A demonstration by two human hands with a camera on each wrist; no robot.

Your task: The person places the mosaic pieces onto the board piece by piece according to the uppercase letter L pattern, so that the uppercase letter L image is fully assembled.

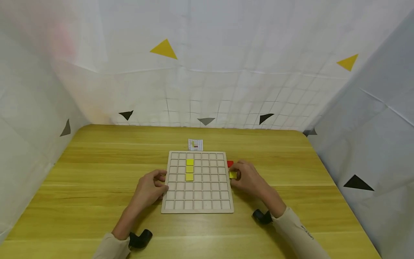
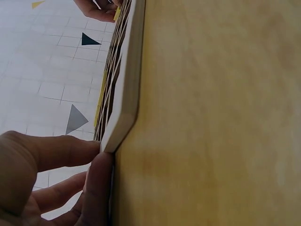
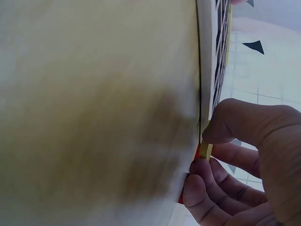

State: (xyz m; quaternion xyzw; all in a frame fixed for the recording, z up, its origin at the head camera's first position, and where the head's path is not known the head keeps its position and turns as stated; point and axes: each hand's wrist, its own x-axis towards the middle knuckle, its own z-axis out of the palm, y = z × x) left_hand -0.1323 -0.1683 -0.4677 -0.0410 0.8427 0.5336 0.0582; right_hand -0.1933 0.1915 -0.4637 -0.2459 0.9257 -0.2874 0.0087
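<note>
A square wooden grid board [image 1: 197, 213] lies on the table. Three yellow tiles [image 1: 189, 169] sit one below another in its upper-left part. My left hand [image 1: 150, 189] grips the board's left edge, with thumb and index finger [image 2: 70, 149] meeting at the rim. At the right edge my right hand [image 1: 249, 178] pinches a yellow tile [image 1: 232, 175] between thumb and fingers; the right wrist view shows this yellow tile [image 3: 205, 150] edge-on, beside the board. A red tile [image 1: 230, 163] lies just beyond those fingers, partly hidden; how many red pieces are there I cannot tell.
A small printed card [image 1: 195, 144] with a grid and coloured squares lies against the board's far edge. The wooden table [image 1: 97, 172] is enclosed by white cloth walls [image 1: 226, 82] with triangle markers. Black devices [image 1: 140, 239] are worn at both wrists.
</note>
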